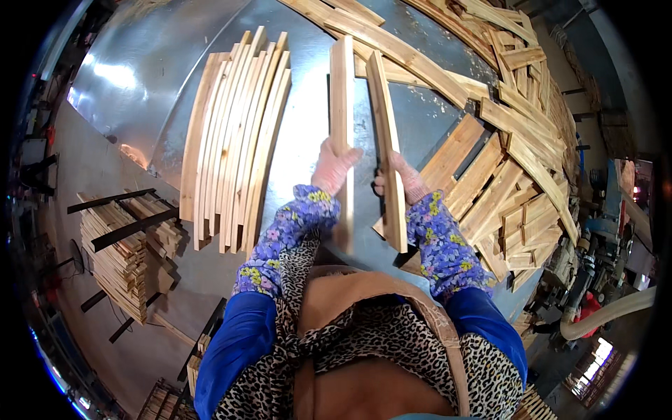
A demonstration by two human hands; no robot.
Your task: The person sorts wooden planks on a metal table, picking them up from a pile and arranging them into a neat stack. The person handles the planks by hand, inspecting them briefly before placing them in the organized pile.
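My left hand [334, 166] is closed round a long pale wooden slat [342, 98], which stands on edge over the metal tabletop [299, 133]. A second, slightly curved wooden slat [384, 119] is gripped by my right hand [407, 178]. The two slats run lengthwise away from me, side by side with a gap between them. Left of my left hand, a row of curved slats [234, 140] stands on edge, packed closely together. Loose wooden boards [455, 150] lie just right of my right hand.
A jumbled heap of wooden pieces [532, 203] covers the table's right side, with long slats [399, 52] across the far part. Below the table on the left, stacked slats [115, 245] rest by dark metal bars [136, 227]. A pale hose [609, 315] curves at the right.
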